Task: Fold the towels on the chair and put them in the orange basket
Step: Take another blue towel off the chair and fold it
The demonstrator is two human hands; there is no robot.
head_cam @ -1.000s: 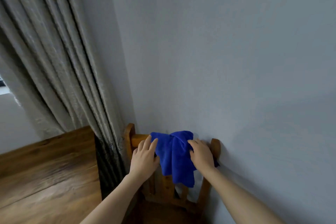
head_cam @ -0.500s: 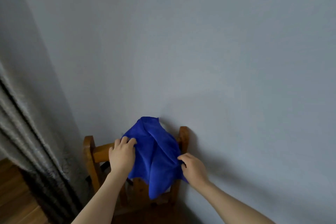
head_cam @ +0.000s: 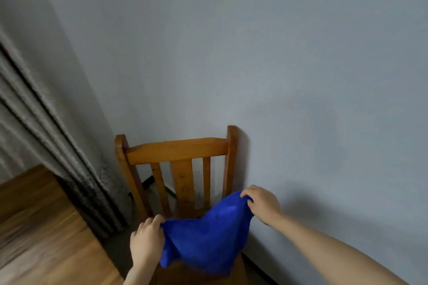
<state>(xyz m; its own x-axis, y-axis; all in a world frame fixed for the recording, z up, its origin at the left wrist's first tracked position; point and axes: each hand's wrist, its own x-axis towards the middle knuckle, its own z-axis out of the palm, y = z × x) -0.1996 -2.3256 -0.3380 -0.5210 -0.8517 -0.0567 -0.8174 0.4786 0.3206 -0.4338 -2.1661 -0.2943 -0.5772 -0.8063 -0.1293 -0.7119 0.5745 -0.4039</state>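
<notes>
A blue towel (head_cam: 208,233) hangs stretched between 2 bare hands, in front of the slatted back of a wooden chair (head_cam: 178,149) and above its seat. The left hand (head_cam: 148,240) has its grip clamped on the towel's left corner, fingers curled over the edge with the knuckles toward the camera. The right hand (head_cam: 261,203) pinches the opposite corner, and that grip sits higher, close to the chair's right post. From the right corner the cloth slopes down to the left hand, and its middle sags in loose folds. Whether the lowest fold touches the seat cannot be told.

The chair stands with its back against a pale grey wall (head_cam: 278,53). A grey patterned curtain (head_cam: 46,146) hangs just beside it on the left. A dark cable (head_cam: 148,183) shows through the slats. A brown wooden surface (head_cam: 34,238) fills the lower left corner, blurred.
</notes>
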